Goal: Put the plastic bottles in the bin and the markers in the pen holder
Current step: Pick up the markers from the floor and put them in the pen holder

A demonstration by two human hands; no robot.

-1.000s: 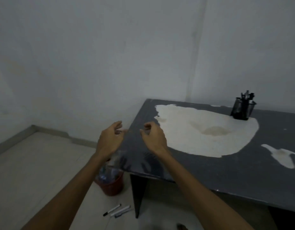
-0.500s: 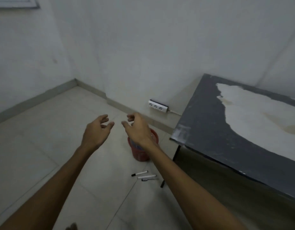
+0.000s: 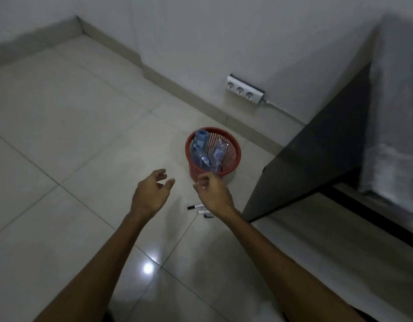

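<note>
A red mesh bin (image 3: 233, 152) stands on the tiled floor beside the desk, with clear plastic bottles (image 3: 202, 153) lying inside it. Markers (image 3: 196, 207) lie on the floor just in front of the bin, partly hidden behind my right wrist. My left hand (image 3: 152, 194) hovers above the floor to the left of the bin, fingers relaxed and holding nothing. My right hand (image 3: 212, 191) hangs over the markers, just in front of the bin, fingers loosely curled and empty. The pen holder is out of view.
A dark desk (image 3: 317, 159) with a grey top fills the right side, its side panel reaching the floor. A white power strip (image 3: 245, 89) sits on the wall above the skirting, its cable running right. Pale tiles stretch to the left.
My view has tilted down from the desk top to the floor. Both hands have come down from desk height to in front of the bin, which is now seen from above.
</note>
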